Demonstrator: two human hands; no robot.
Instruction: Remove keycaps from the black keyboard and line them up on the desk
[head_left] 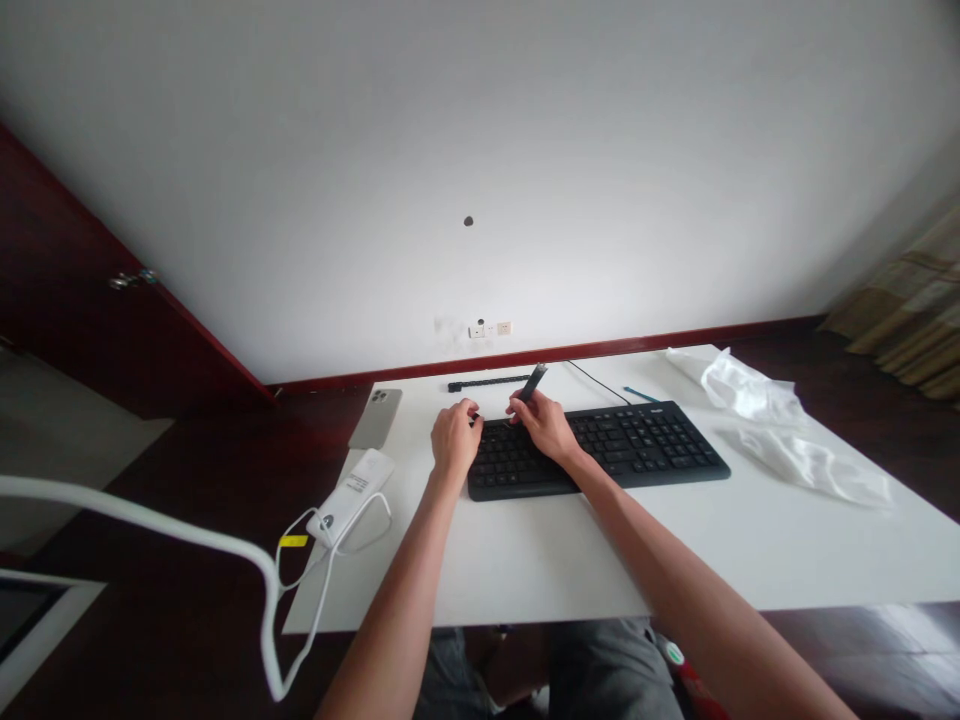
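Note:
A black keyboard (637, 445) lies across the white table (570, 560). My right hand (544, 425) hovers over the keyboard's left part, closed around a slim dark stick-like tool (533, 381) that points up and away. My left hand (454, 440) rests at the keyboard's far left corner with fingers curled; it appears to pinch something small and dark that I cannot make out.
A phone (375, 418) lies face down at the table's back left. A white power bank (351, 497) with a white cable (225, 545) sits at the left edge. A black strip (487, 382) lies behind the keyboard. Crumpled clear plastic (780, 425) lies at the right.

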